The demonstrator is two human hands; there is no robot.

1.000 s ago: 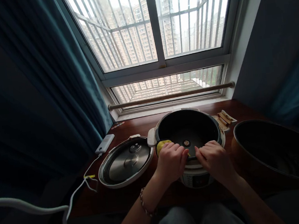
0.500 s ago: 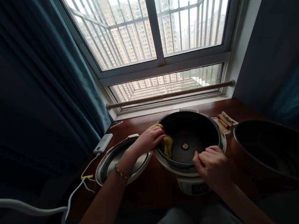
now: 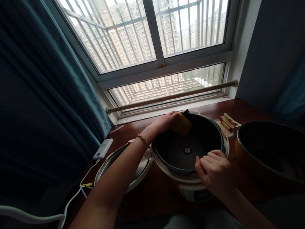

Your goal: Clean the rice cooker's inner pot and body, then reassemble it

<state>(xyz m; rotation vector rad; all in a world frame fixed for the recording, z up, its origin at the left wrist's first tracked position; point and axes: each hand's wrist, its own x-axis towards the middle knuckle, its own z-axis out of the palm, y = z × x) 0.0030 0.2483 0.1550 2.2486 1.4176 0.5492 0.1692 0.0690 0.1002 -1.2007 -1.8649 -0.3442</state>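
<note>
A white electric pressure cooker [image 3: 195, 194] stands before me with its dark inside [image 3: 173, 152] uncovered. At its far left rim, my left hand [image 3: 167, 121] is closed on a yellow cloth [image 3: 181, 124], which hangs over the rim against the inner wall. My right hand [image 3: 216, 169] is curled over the near right rim, its fingers wrapped as if round the edge; whatever lies under them is hidden. Left of the cooker lies its round lid [image 3: 140, 174], partly covered by my left forearm. On the right sits a separate dark inner pot [image 3: 280, 151].
A white power strip [image 3: 103, 149] with a white cable [image 3: 23, 216] is at the left by the blue curtain [image 3: 83, 89]. Behind the cooker's right side is a stained hinge part [image 3: 227, 124]. A wooden rail [image 3: 172, 96] crosses the barred window behind the wooden table [image 3: 162, 198].
My left hand has slid with the cloth away from me and to the right along the rim, from the left side to the far side. My right hand stays at the near right rim.
</note>
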